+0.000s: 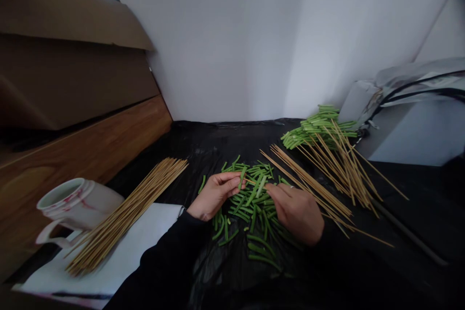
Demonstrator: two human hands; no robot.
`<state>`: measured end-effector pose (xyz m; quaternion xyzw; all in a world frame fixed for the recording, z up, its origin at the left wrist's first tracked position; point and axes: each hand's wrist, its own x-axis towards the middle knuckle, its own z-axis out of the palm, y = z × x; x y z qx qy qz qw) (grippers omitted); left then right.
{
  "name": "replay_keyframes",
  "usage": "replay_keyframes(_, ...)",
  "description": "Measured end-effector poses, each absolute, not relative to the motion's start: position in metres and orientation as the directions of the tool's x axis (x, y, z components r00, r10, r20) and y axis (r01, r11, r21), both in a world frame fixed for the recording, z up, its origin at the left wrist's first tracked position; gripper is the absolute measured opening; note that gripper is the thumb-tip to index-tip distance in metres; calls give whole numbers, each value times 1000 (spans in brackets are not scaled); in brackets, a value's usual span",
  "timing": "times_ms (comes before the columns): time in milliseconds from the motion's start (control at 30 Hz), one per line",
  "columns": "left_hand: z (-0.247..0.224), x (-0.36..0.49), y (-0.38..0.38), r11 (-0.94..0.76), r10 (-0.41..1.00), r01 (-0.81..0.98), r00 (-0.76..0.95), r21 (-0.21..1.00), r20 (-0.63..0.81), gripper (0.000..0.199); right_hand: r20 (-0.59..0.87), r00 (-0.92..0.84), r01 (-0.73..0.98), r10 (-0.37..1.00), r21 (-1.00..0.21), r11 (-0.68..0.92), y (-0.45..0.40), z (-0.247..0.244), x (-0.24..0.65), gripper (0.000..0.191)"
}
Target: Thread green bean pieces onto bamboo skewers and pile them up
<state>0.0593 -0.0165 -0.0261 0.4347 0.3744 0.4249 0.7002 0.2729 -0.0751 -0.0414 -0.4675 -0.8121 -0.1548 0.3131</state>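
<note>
My left hand (pixel 214 195) pinches a short piece of green bean (pixel 242 177) between thumb and fingers, at the pointed end of a bamboo skewer (pixel 250 182). The skewer runs back to my right hand (pixel 298 209), whose fingers are closed round it; its lower part is hidden there. One or more pale green bean pieces (pixel 260 186) sit across the skewer just ahead of my right fingers. Beneath both hands spreads a loose pile of cut green beans (pixel 241 205). Whether the piece in my left hand is pierced, I cannot tell.
Loose skewers (pixel 308 179) lie right of the pile. Behind them are stacked skewers loaded with green beans (pixel 319 126). At left, a skewer bundle (pixel 127 218) rests on white paper (pixel 152 223) beside a mug (pixel 78 206). Black plastic sheeting (pixel 221 138) covers the table; a wall stands behind.
</note>
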Motion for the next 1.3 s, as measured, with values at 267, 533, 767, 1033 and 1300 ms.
replay_keyframes(267, -24, 60, -17, 229, 928, -216, 344, 949, -145, 26, 664, -370, 854, 650, -32, 519, -77, -40, 273, 26)
replay_keyframes(533, -25, 63, -19, 185, 935, -158, 333, 970, -124, 26, 626, -369, 851, 687, -70, 521, -79, -41, 269, 26)
replay_keyframes(767, -30, 61, -17, 138, 932, -98, 350, 986, -96, 23, 628, -370, 858, 685, -52, 511, -80, -42, 269, 25)
replay_keyframes(1033, -31, 61, -18, 151, 923, -95, 370, 984, -107, 24, 607, -351, 842, 713, -128, 524, -81, -43, 265, 23)
replay_keyframes(1300, -32, 61, -19, 183, 913, -115, 389, 976, -125, 25, 649, -350, 827, 675, -124, 548, -81, -42, 265, 26)
